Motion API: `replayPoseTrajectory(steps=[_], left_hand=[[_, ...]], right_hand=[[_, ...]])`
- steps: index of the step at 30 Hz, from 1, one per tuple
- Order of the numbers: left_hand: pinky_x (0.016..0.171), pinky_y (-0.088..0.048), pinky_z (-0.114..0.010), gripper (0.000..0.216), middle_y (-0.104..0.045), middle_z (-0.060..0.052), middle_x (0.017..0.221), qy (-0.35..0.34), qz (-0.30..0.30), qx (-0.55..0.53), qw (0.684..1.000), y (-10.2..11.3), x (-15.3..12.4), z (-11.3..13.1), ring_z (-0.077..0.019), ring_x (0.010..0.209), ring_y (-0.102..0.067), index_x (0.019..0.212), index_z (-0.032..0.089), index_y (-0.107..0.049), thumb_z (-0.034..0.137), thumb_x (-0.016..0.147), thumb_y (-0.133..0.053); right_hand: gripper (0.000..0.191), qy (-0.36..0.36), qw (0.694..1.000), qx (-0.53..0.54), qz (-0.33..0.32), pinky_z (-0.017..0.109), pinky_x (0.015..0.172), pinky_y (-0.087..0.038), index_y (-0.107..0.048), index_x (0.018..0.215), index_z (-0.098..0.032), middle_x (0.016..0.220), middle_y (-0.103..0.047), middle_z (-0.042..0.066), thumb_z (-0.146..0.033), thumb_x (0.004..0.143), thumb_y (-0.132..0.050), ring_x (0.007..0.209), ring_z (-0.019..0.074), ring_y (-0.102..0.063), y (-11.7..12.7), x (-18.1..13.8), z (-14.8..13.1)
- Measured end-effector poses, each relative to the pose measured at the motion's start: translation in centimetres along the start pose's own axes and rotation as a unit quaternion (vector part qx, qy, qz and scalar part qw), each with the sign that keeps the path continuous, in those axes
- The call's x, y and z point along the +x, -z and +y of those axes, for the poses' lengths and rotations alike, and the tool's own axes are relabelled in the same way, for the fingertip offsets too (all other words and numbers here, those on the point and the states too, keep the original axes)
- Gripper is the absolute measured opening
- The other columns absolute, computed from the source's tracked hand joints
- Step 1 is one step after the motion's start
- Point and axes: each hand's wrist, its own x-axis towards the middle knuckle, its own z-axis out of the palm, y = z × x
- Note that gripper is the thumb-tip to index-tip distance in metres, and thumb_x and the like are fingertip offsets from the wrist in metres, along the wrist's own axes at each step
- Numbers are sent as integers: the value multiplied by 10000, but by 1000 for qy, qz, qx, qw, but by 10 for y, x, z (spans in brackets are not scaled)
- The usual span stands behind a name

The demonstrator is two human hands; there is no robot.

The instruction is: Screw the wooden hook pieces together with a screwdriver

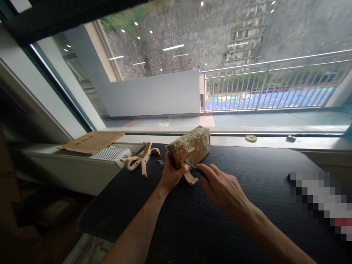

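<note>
My left hand (171,175) is closed around the near end of a wrapped rectangular block (189,145) that lies on the black table (247,205). A curved wooden piece (189,172) rests against the block's front, under my fingers. My right hand (220,185) grips a thin dark screwdriver (194,167) whose tip points at the wooden piece. Several small dark screws (160,161) lie on the table just left of the block.
Two more curved wooden pieces (141,159) lie crossed at the table's far left corner. A cardboard sheet (92,142) rests on the radiator (110,154). A tape roll (251,138) and a small dark object (290,138) sit on the window sill.
</note>
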Motion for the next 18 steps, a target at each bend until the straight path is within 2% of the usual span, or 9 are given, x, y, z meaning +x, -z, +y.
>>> replayPoseTrajectory(steps=[3,6,10,15,18], left_hand=[[843,-466,-317,628,-560,-25,1027,-2,1,3,1000,0,-1,1,-169,931,-564,1158,221,-388,243,627,-722],[845,-465,-312,605,-569,-19,1016,0,2,1,1000,-1,-1,4,-168,929,-570,1128,219,-400,242,619,-726],[845,-467,-314,612,-570,-22,1036,8,6,0,1000,-1,-2,5,-171,940,-571,1142,224,-402,242,621,-722],[830,-476,-304,602,-578,-13,1014,6,12,-8,1000,-2,-2,7,-168,927,-581,1120,227,-411,236,608,-728],[825,-480,-302,596,-576,-12,1018,3,10,-16,1000,-2,-1,7,-165,927,-584,1120,230,-403,226,614,-717]], right_hand=[[289,61,995,-67,34,257,601,-409,-564,1144,-198,864,-629,39,-140,881,-458,699,150,-591,4,1,3],[264,81,992,-76,53,253,596,-396,-581,1125,-207,796,-616,21,-161,890,-471,667,139,-569,4,1,6],[272,34,999,-1,41,236,615,-412,-586,1136,-193,764,-612,21,-193,914,-430,674,125,-581,2,0,3],[277,-54,990,118,51,241,697,-464,-575,1143,-197,947,-666,49,-249,919,-420,780,136,-624,-4,-1,-1],[278,-58,991,113,47,247,716,-469,-558,1156,-191,1003,-660,56,-237,916,-425,823,146,-625,-4,-1,-1]])
